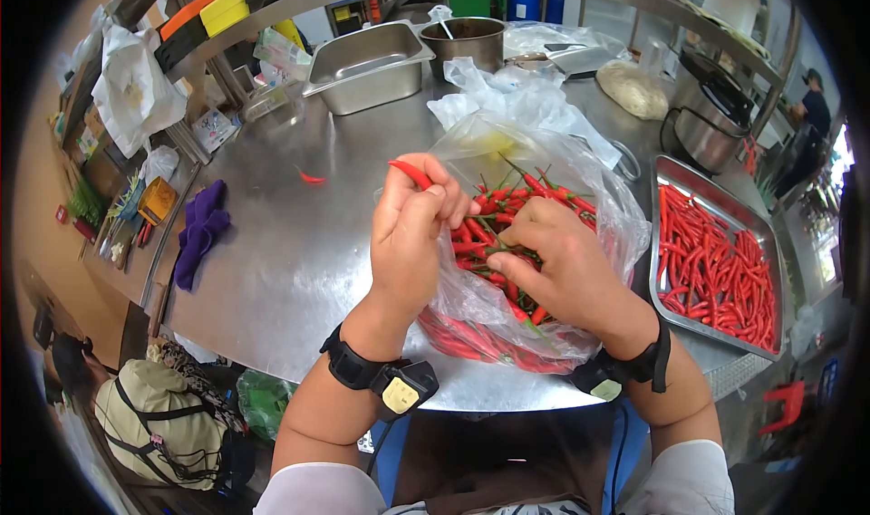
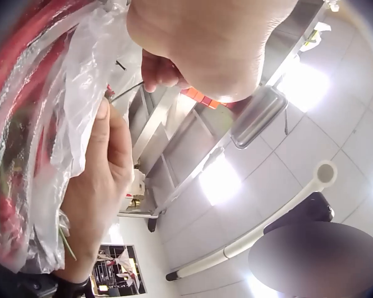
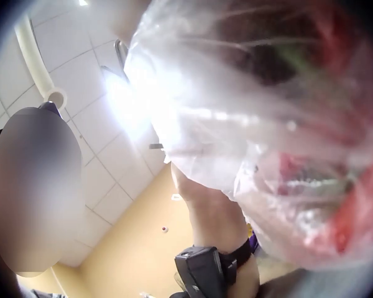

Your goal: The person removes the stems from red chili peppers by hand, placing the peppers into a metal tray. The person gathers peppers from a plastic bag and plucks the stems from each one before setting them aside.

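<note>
My left hand [image 1: 406, 230] is raised at the left side of a clear plastic bag [image 1: 625, 202], with a red chili pepper [image 1: 412, 174] gripped between thumb and curled fingers. Inside the bag's open mouth lie many red chilies [image 1: 485, 230] with green stems. Over them my right hand [image 1: 575, 261] reaches in from the right, thumb and forefinger pinching a chili by its stem end. In the left wrist view a thin dark stem [image 2: 125, 92] shows by the right thumb. Bag plastic [image 3: 193, 136] covers much of the right wrist view and hides the right fingers.
A metal tray [image 1: 654, 270] of stemless red chilies stands at the right. One loose chili [image 1: 311, 178] and a purple cloth [image 1: 201, 230] lie on the steel table [image 1: 263, 270]. Behind are a steel pan [image 1: 367, 53], a pot [image 1: 467, 44], a cleaver [image 1: 580, 57] and a cooker [image 1: 711, 116].
</note>
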Tool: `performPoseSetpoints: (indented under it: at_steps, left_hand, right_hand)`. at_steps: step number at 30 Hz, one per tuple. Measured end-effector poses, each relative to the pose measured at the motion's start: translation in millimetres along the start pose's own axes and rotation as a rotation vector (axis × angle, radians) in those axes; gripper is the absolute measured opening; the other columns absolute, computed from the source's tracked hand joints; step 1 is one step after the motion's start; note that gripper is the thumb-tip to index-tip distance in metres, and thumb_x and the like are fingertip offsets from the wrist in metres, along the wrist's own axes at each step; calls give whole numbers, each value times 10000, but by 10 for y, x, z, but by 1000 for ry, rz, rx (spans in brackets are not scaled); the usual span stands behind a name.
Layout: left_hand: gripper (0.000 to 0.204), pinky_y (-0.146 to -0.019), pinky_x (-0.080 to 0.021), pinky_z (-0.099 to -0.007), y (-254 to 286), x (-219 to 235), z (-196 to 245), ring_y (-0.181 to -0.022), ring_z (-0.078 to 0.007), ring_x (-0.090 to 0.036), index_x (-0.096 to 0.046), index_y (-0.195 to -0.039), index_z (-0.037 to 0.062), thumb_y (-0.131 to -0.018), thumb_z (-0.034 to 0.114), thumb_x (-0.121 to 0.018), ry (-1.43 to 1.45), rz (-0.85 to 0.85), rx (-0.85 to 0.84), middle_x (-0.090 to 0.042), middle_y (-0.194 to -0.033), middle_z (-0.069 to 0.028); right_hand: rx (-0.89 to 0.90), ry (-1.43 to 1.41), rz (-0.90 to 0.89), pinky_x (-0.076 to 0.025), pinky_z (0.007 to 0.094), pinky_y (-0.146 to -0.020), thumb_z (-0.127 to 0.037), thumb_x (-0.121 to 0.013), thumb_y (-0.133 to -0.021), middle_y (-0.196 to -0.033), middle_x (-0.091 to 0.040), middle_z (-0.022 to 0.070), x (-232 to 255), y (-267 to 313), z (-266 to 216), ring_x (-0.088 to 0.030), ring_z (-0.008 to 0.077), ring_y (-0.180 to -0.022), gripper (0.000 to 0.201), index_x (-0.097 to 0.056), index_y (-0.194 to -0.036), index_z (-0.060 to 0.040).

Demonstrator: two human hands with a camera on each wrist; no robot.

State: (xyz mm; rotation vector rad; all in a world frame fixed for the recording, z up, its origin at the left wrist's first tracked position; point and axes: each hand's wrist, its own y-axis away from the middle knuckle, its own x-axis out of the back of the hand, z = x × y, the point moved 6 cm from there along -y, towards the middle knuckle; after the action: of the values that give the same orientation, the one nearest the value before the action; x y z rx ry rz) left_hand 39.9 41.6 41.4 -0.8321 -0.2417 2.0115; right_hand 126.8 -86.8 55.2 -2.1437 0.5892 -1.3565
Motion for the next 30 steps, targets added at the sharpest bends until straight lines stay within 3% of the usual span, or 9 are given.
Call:
performPoseSetpoints:
  at_steps: [3,5,7,10,12,14,27,29,30]
  left_hand:
    - [175,-734,-418,-276,35,-9,83,-718,-101,-453,-496,-1050,21,-896,99,-523,-282,133,1,-454,-762,-13]
    - [190,-675,-404,-248,62,-88,111,-693,-66,-429,-530,-1047,31,-879,99,-583,-464,14,-13,-428,-738,22]
    - [243,-561,-390,-275,87,-201,42,-598,-76,-436,-608,-1005,40,-818,151,-717,-749,-155,-13,-446,-658,33]
    - [192,-582,-374,-240,128,-355,-65,-631,-55,-414,-628,-975,25,-823,102,-718,-1022,-325,30,-422,-673,36]
    - [150,-582,-392,-271,126,-334,-137,-609,-112,-440,-637,-905,18,-835,126,-715,-1066,-338,-23,-452,-659,-18]
    - [194,-580,-417,-389,136,-367,-136,-643,-303,-532,-584,-806,0,-846,160,-687,-1022,-361,-136,-535,-698,-135]
    - [161,-597,-435,-372,162,-377,-127,-642,-291,-549,-608,-866,-3,-895,154,-627,-902,-359,-110,-543,-708,-145]
    - [202,-600,-427,-330,194,-313,-225,-613,-214,-501,-597,-857,-4,-932,184,-606,-886,-407,194,-511,-698,-106]
    - [202,-600,-427,-330,193,-328,-198,-613,-214,-501,-597,-857,-4,-932,184,-606,-889,-405,192,-511,-698,-106]
  right_hand:
    - [-215,-257,-10,-475,305,-635,-103,-688,-847,-784,-622,75,58,5,138,-615,194,-714,141,-653,-910,18]
    - [-585,-851,151,-473,243,-639,-73,-670,-874,-808,-650,59,129,29,321,-612,108,-717,117,-649,-928,29]
    - [-574,-863,147,-478,230,-642,-77,-664,-888,-820,-656,56,149,65,361,-603,85,-711,117,-649,-927,32]
    - [-522,-950,203,-481,250,-619,-53,-674,-866,-809,-656,63,67,89,377,-607,104,-694,102,-648,-914,34]
    - [-71,-290,265,-468,293,-591,-22,-701,-807,-782,-632,92,222,28,153,-614,174,-683,107,-640,-879,29]
    - [7,-203,290,-453,338,-575,21,-704,-736,-764,-589,124,280,12,47,-598,258,-678,128,-623,-834,20]
    - [260,235,374,-451,368,-573,17,-668,-636,-734,-511,98,278,31,-139,-540,276,-643,180,-579,-790,-15]
    - [257,245,371,-452,377,-581,16,-668,-654,-740,-512,103,303,23,-103,-540,288,-649,174,-581,-803,-12]
    - [152,258,366,-458,395,-608,19,-663,-675,-761,-529,114,338,14,-3,-550,308,-670,168,-589,-824,-7]
